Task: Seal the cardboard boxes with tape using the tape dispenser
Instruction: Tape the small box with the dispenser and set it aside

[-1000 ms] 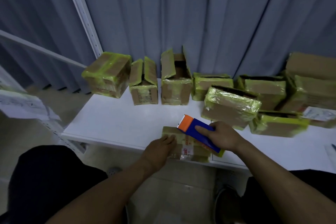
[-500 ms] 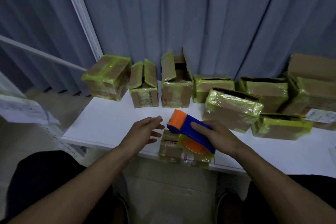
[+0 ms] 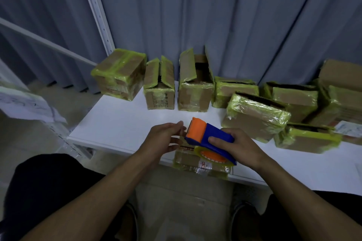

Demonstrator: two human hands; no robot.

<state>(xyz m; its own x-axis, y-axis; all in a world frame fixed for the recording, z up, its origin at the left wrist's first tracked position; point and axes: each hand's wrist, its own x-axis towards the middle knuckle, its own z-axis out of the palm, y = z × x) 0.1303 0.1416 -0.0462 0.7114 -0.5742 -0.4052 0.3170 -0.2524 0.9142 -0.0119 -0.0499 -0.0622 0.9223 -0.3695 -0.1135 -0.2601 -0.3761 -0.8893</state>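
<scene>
Box (image 3: 193, 160) lies at the worktop's (image 3: 117, 123) front edge, under the dispenser (image 3: 210, 139). Right hand (image 3: 241, 146) has its grip clamped on the dispenser; left hand (image 3: 164, 139) hovers beside it, fingers apart.

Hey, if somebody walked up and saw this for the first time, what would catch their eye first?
Most likely the bright blue and orange tape dispenser, gripped in the right hand above a small taped box at the near edge of the white table. The left hand hovers open beside its orange end. Behind, a row of cardboard boxes wrapped in yellow-green tape lines the grey curtain, two with flaps standing open.
</scene>
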